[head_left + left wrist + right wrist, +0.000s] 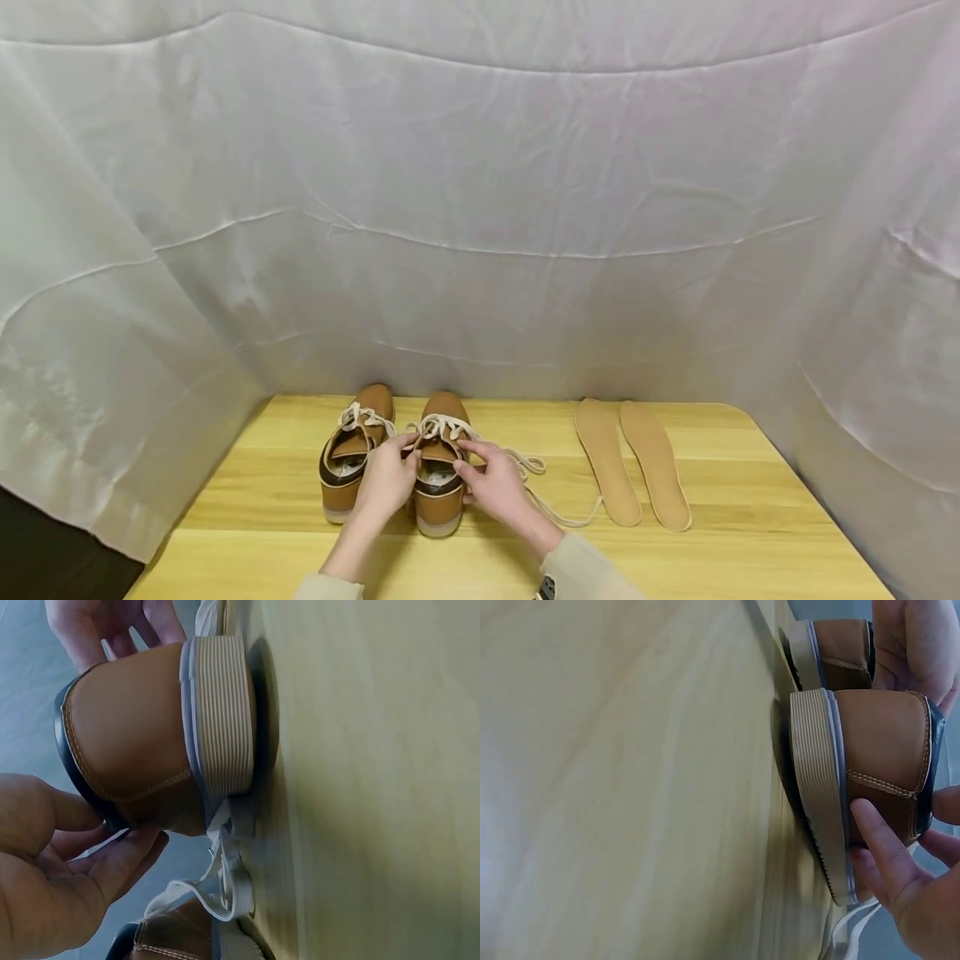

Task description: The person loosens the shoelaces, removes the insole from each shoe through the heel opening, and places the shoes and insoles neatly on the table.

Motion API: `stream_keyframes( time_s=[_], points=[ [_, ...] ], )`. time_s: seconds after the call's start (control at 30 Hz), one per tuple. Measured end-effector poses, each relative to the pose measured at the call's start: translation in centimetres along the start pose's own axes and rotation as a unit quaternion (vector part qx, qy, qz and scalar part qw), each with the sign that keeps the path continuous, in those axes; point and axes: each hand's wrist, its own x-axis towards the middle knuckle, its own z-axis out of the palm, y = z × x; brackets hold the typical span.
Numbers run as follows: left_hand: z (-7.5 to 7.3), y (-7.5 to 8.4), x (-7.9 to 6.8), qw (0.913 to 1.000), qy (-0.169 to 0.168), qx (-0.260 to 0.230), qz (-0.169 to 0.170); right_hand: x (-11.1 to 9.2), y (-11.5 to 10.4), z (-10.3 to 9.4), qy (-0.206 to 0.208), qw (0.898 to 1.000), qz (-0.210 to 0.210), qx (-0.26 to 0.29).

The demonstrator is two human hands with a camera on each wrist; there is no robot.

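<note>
A brown lace-up shoe [439, 505] stands on the table, toe pointing away, its dark-lined opening facing me. At its left side my left hand [393, 473] pinches the collar edge between thumb and fingers. Opposite, my right hand [495, 485] grips the right edge; in the right wrist view its fingertips [864, 812] lie along the brown side above the ribbed sole [817, 761]. Cream laces [447, 427] cross the tongue, and a loose end trails out to the right. The matching shoe [339, 497] stands just left, partly behind my left hand.
Two tan insoles [609, 467] [660, 471] lie side by side on the wooden table [750, 517] to the right. The trailing lace end [577, 523] reaches up to the nearer one. Grey cloth [525, 317] hangs behind the table and at both sides.
</note>
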Motion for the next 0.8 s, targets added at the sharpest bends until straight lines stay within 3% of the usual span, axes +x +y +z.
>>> stream_keyframes(
  time_s=[0.23, 0.43, 0.63, 0.8],
  points=[
    [0.1, -0.5, 0.6, 1.0, 0.006, 0.005, -0.003, 1.2, 0.1, 0.5, 0.003, 1.0, 0.013, -0.002],
    [-0.1, -0.3, 0.9, 0.9998, 0.013, 0.006, 0.01, 1.4, -0.3, -0.5, -0.01, 0.999, -0.017, -0.037],
    [-0.9, 0.1, -0.6, 0.999, 0.02, 0.021, 0.034, -0.3, -1.0, -4.0, -0.01, 0.992, -0.066, -0.103],
    [-2.6, 0.0, -3.0, 0.9958, 0.038, 0.06, 0.058, -3.1, -1.4, -8.0, 0.034, 0.98, -0.084, -0.176]
  ],
)
